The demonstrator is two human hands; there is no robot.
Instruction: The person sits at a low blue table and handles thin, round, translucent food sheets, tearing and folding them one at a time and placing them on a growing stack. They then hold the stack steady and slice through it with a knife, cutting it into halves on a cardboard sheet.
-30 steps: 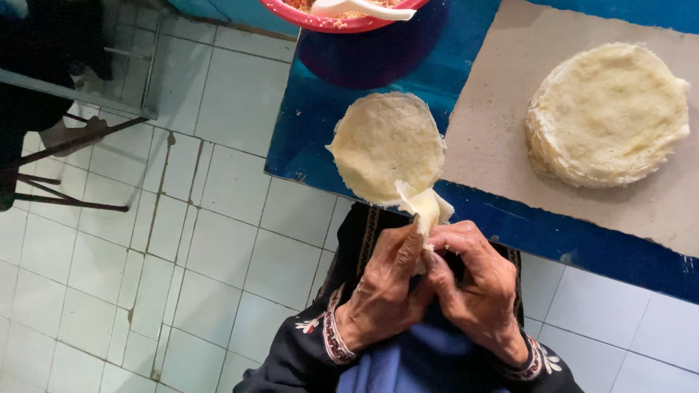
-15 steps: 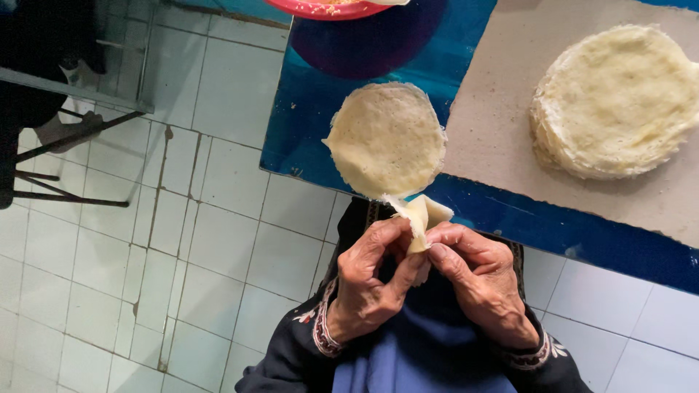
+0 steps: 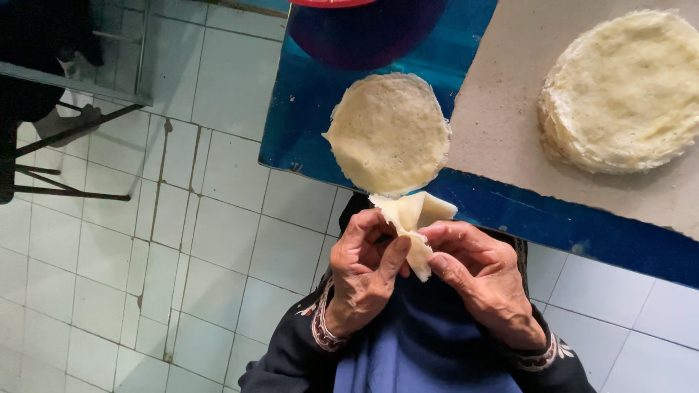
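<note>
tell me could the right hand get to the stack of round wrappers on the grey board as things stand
Probably yes, but not freely. The right hand is pinching the folded wrapper together with the left hand, so it is occupied. Nothing stands between it and the stack on the grey board, which lies up on its own side.

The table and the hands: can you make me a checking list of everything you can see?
Surface: blue table, with a grey-brown sheet laid over its right part.
Job's things: a folded wrapper pinched between both hands; one flat round wrapper lying at the table's edge; a stack of wrappers on the sheet.
Clutter: a red-rimmed bowl at the top edge, mostly cut off.
Grippers: left hand and right hand both closed on the folded wrapper, held in front of the table's edge.
Cables: nothing seen.
Surroundings: pale tiled floor; dark metal frame legs at the left.
</note>
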